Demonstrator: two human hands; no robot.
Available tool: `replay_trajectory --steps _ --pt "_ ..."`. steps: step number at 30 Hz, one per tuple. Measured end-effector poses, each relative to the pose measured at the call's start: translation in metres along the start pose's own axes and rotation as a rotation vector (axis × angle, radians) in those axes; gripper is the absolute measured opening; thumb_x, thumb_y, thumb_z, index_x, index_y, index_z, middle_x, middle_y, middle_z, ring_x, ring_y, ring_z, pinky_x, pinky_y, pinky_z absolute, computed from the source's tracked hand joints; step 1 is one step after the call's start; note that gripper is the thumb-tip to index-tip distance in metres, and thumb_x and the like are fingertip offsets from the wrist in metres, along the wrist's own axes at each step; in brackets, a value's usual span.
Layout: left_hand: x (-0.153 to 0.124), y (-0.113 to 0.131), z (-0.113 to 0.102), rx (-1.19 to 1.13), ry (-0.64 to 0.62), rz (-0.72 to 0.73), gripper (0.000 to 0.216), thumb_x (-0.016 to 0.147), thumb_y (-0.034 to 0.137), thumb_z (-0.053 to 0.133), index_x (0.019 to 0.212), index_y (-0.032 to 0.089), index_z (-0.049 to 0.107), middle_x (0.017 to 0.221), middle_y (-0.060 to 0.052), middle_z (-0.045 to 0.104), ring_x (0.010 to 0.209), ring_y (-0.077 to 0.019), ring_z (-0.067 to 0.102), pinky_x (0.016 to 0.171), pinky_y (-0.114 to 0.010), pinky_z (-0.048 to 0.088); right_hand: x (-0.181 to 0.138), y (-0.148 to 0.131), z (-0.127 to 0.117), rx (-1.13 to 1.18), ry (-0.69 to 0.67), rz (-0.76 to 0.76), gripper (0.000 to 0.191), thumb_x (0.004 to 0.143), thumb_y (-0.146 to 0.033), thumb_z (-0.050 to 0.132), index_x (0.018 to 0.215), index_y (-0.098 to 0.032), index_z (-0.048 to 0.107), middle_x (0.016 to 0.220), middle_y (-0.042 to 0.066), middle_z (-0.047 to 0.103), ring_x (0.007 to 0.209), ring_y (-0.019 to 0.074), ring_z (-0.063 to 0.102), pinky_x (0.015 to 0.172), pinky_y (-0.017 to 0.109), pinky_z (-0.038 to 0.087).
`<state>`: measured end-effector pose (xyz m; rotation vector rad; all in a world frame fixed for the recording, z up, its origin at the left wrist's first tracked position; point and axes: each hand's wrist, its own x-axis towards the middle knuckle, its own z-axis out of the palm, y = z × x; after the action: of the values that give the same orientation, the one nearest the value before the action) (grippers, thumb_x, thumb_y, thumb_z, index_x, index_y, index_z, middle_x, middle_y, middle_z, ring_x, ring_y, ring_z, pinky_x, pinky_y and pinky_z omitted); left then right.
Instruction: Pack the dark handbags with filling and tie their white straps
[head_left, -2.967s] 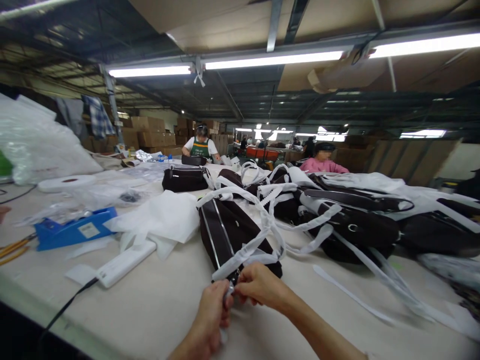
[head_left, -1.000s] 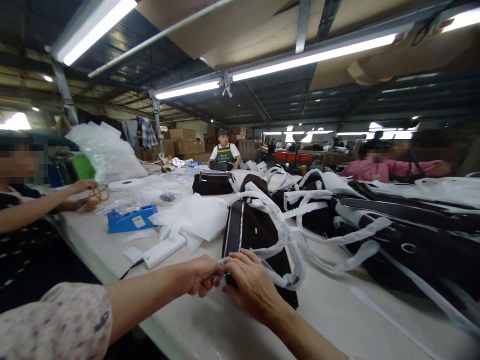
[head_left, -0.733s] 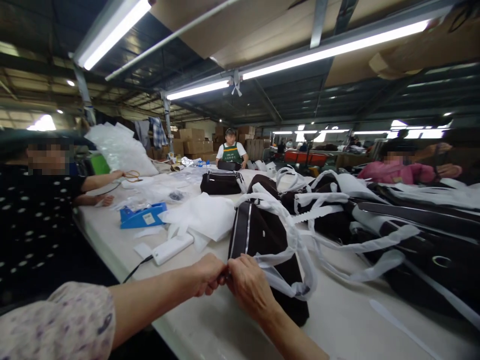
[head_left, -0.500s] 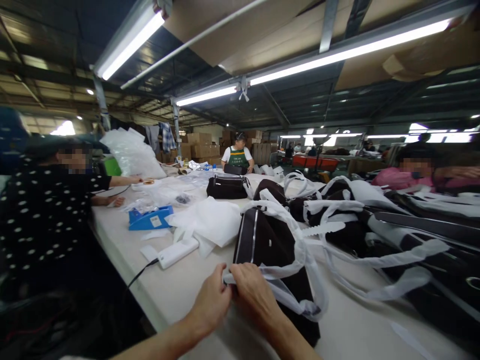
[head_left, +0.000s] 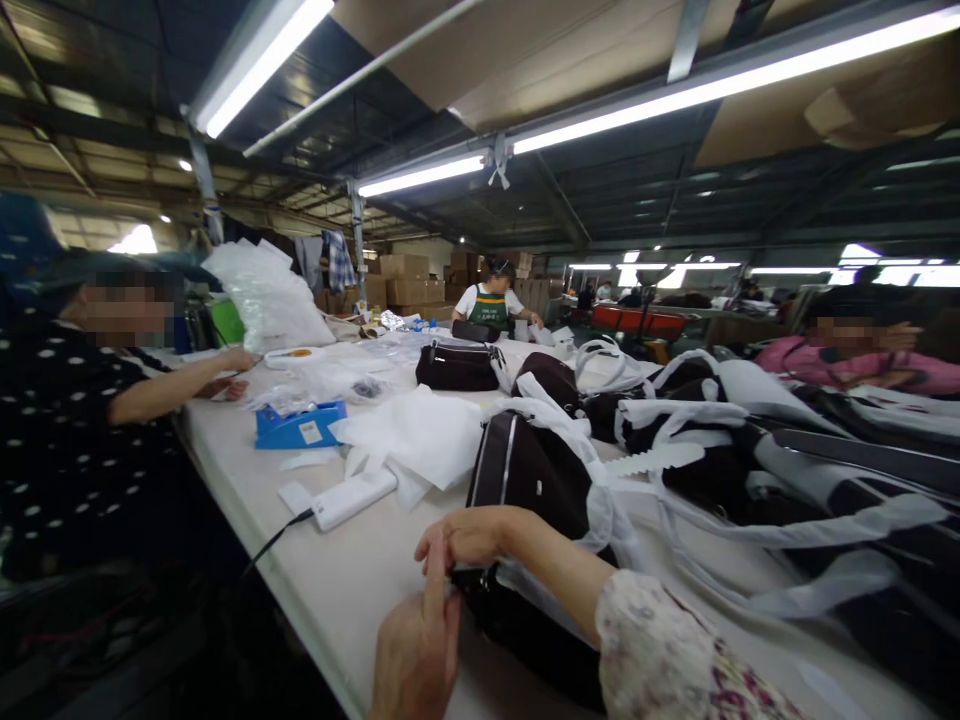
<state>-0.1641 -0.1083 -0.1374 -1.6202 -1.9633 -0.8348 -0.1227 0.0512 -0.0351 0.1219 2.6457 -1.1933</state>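
Observation:
A dark handbag (head_left: 534, 470) with silver trim and a small metal badge lies in front of me, its strap (head_left: 600, 505) wrapped in white tissue. At its near left end, my right hand (head_left: 469, 535) reaches across with fingers curled down. Below it, my left hand (head_left: 418, 640) points up with its index finger straight and touching the right fingertips. Both hands look closed at the bag's edge; whatever is between the fingers is hidden. The floral right sleeve and forearm cover part of the bag.
Left of the bag are white sheets (head_left: 412, 430), a white corded device (head_left: 352, 498) and a blue tape dispenser (head_left: 298, 425). More wrapped dark bags (head_left: 690, 455) crowd the right. Co-workers sit left and right, and another (head_left: 491, 305) stands at the far end.
My right hand has turned over, its forearm now crossing the bag from the right. My left hand has dropped lower and its forearm has left view. The bag's near part has shifted.

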Motion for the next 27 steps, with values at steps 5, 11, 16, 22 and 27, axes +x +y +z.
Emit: replay_trajectory --steps 5,11,16,22,27 --pt "-0.002 -0.004 0.000 -0.042 0.030 -0.007 0.060 0.105 0.027 0.029 0.156 0.013 0.001 0.065 -0.001 0.068 0.054 -0.0188 0.065 0.054 -0.030 0.042 0.034 0.014 -0.001 -0.017 -0.251 0.100 0.015 0.088 -0.012 0.069 0.073 -0.013 0.065 0.067 -0.005 0.065 0.058 0.0091 0.060 0.060 0.023 0.052" --pt "-0.006 -0.002 0.006 -0.065 0.046 -0.046 0.060 0.105 0.029 0.027 0.156 0.013 0.001 0.063 -0.001 0.066 0.054 -0.0190 0.064 0.055 -0.030 0.044 0.049 0.022 -0.004 0.007 -0.449 0.219 0.018 0.080 -0.011 0.073 0.063 -0.013 0.066 0.049 -0.008 0.058 0.042 0.0088 0.053 0.046 0.021 0.045" --pt "-0.003 -0.006 0.010 -0.136 0.043 -0.026 0.058 0.104 0.028 0.033 0.156 0.014 0.012 0.067 -0.002 0.069 0.056 -0.0179 0.066 0.058 -0.028 0.046 0.037 0.019 -0.012 0.135 -0.370 0.157 0.014 0.055 -0.005 0.081 0.058 -0.014 0.071 0.049 -0.004 0.064 0.046 0.0118 0.055 0.046 0.021 0.042" --pt "-0.003 -0.002 0.011 -0.264 -0.010 -0.237 0.049 0.104 0.044 0.031 0.143 0.016 0.035 0.067 -0.003 0.069 0.060 -0.0219 0.068 0.062 -0.030 0.047 0.016 0.018 -0.008 0.414 -0.141 0.082 0.025 0.052 -0.009 0.084 0.065 -0.015 0.064 0.055 -0.009 0.064 0.053 0.0074 0.059 0.057 0.017 0.048" --pt "0.005 0.006 -0.001 -0.372 -0.147 -0.411 0.029 0.100 0.044 0.036 0.116 0.023 0.046 0.070 -0.002 0.069 0.069 -0.0244 0.070 0.065 -0.031 0.046 0.001 0.021 -0.011 0.516 -0.036 -0.001 0.039 0.044 -0.021 0.091 0.071 -0.014 0.064 0.059 -0.007 0.065 0.055 0.0083 0.060 0.058 0.019 0.050"
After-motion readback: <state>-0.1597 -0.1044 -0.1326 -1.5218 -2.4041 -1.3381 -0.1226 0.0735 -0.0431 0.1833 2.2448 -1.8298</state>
